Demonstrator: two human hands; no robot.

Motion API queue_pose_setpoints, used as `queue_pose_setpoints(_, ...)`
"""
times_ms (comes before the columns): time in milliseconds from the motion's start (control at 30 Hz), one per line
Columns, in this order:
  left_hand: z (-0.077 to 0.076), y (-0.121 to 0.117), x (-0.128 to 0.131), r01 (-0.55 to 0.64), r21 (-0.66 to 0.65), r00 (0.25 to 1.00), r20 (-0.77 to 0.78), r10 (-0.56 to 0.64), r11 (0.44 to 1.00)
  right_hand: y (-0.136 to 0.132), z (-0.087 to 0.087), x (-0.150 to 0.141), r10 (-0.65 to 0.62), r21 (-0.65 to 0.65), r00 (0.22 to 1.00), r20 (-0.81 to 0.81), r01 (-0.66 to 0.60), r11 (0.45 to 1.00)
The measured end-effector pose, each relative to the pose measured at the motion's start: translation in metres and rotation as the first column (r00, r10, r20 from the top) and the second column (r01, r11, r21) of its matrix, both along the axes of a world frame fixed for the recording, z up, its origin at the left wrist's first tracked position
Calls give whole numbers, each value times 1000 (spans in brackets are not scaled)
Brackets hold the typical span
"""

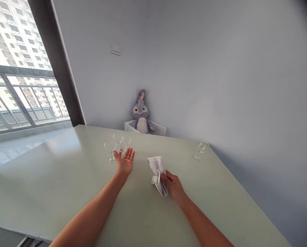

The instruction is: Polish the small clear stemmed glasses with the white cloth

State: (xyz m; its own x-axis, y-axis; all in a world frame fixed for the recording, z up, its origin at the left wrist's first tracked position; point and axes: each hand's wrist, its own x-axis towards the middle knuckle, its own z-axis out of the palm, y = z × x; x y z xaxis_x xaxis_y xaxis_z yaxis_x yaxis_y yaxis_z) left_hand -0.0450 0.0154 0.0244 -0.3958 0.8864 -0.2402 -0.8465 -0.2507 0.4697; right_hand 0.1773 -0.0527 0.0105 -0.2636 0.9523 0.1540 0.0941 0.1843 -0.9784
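Note:
My left hand [124, 163] is stretched out palm up with its fingers apart, right at a cluster of clear stemmed glasses [112, 158]. It overlaps part of them, and I cannot tell whether the thumb touches one. My right hand [174, 187] pinches a white cloth [157, 169], which is bunched in the middle and hangs in folds above the table. Farther right, one more stemmed glass [202, 146] stands apart near the table's right edge.
The pale green glossy table [66, 185] fills the foreground. Behind its far edge, a purple plush rabbit [141, 115] sits in a white perforated basket [160, 129] in the wall corner. A window with railings is at the left.

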Motion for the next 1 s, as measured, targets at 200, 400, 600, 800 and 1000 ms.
queue_pose_setpoints(200, 2, -4, 7, 41, 5, 999, 9, -42, 999, -2, 15, 9, 23, -99, 964, -267, -51, 994)
queue_pose_setpoints(400, 8, -19, 35, 233, 97, 960, -180, -213, 968, 6, 21, 19, -321, -352, 852, -414, 176, 919)
queue_pose_setpoints(600, -1, -35, 62, 405, 153, 838, -455, -299, 901, -1, 20, 15, -528, -182, 804, -272, 496, 849)
queue_pose_setpoints(800, -6, -51, 80, 494, 128, 727, -603, -328, 860, -22, 15, -11, -291, 237, 955, -64, 298, 925)
queue_pose_setpoints(1000, -8, -54, 76, 578, 30, 582, -715, -386, 815, -20, 9, -15, 153, -15, 983, -106, -155, 988)
